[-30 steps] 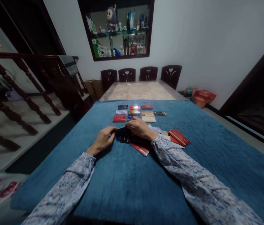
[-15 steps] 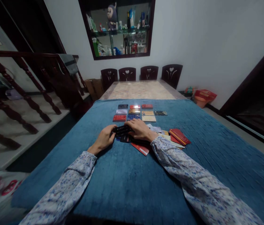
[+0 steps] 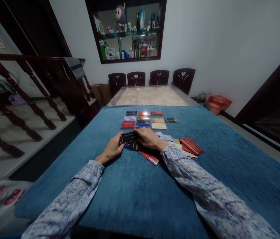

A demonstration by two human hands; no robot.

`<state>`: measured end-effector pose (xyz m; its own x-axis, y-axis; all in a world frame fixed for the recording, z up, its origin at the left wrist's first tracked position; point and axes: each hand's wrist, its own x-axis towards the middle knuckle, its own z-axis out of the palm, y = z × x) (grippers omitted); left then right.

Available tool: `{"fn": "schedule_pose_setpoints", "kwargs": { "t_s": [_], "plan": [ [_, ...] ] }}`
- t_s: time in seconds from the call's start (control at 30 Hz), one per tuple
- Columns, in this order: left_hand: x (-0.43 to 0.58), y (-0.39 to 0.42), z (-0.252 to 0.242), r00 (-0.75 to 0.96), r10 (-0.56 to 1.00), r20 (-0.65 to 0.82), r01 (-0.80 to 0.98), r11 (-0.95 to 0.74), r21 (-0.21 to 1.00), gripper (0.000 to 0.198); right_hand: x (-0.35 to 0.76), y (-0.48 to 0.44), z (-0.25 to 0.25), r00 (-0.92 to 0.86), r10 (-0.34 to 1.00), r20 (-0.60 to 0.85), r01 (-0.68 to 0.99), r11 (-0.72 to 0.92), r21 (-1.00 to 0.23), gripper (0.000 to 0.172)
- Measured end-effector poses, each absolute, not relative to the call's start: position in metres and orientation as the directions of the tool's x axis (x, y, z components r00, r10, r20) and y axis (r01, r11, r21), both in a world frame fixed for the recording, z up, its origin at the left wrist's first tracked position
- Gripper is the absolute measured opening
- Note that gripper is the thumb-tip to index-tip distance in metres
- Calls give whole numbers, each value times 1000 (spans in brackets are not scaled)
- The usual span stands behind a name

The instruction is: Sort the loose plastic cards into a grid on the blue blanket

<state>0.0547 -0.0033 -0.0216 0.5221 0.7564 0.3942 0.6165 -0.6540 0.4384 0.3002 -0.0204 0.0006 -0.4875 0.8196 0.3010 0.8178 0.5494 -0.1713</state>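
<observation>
A black card point(image 3: 129, 136) with pale lettering is held up between my two hands. My left hand point(image 3: 112, 146) pinches its left end, thumb in front. My right hand point(image 3: 148, 137) grips its right end, fingers closed along the upper edge. Below it another dark card point(image 3: 133, 146) lies on the blue cloth, with a bit of blue card peeking out beside it. A red card point(image 3: 149, 158) lies under my right wrist. To the right spreads a loose pile of cards, with red cards point(image 3: 191, 145) on top, partly hidden by my right hand.
Beyond my hands, several cards are laid in rows, among them a red card point(image 3: 127, 125), a cream card point(image 3: 158, 126) and a black card point(image 3: 171, 120). The blue cloth point(image 3: 120, 192) covers the near table; dark chairs point(image 3: 136, 79) line the far end.
The black card has tilted to face me more, showing more of its lettering. My hands stay at both its ends. The whole view has shifted slightly.
</observation>
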Motion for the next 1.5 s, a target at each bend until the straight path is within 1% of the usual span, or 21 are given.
{"fn": "schedule_pose_setpoints", "kwargs": {
  "t_s": [0.23, 0.4, 0.6, 0.77, 0.9, 1.07, 1.2, 1.33, 1.5],
  "plan": [
    [54, -1, -25, 506, 749, 427, 576, -662, 479, 56, 303, -16, -4, -499, 812, 302, 809, 562, -174, 57],
    [52, 3, -28, 502, 750, 430, 588, -661, 466, 58, 303, -17, -3, -495, 820, 288, 811, 555, -185, 60],
    [51, 3, -30, 514, 740, 434, 590, -672, 448, 60, 303, -14, -6, -478, 825, 300, 805, 549, -227, 64],
    [50, 4, -30, 516, 737, 437, 590, -676, 442, 62, 306, -9, -10, -483, 813, 325, 782, 568, -258, 61],
    [50, 5, -30, 506, 743, 438, 592, -668, 451, 61, 306, -8, -10, -480, 818, 317, 777, 564, -280, 58],
    [50, 4, -30, 500, 755, 424, 597, -655, 462, 59, 307, -9, -9, -475, 818, 324, 782, 561, -272, 51],
    [50, 3, -28, 499, 764, 408, 608, -644, 464, 56, 307, -9, -10, -479, 818, 319, 790, 560, -250, 51],
    [50, 3, -26, 501, 766, 402, 619, -642, 452, 55, 308, -10, -7, -492, 815, 306, 780, 569, -262, 50],
    [50, 4, -27, 514, 762, 394, 586, -647, 487, 55, 308, -16, 0, -489, 833, 259, 793, 548, -265, 53]
  ]
}}
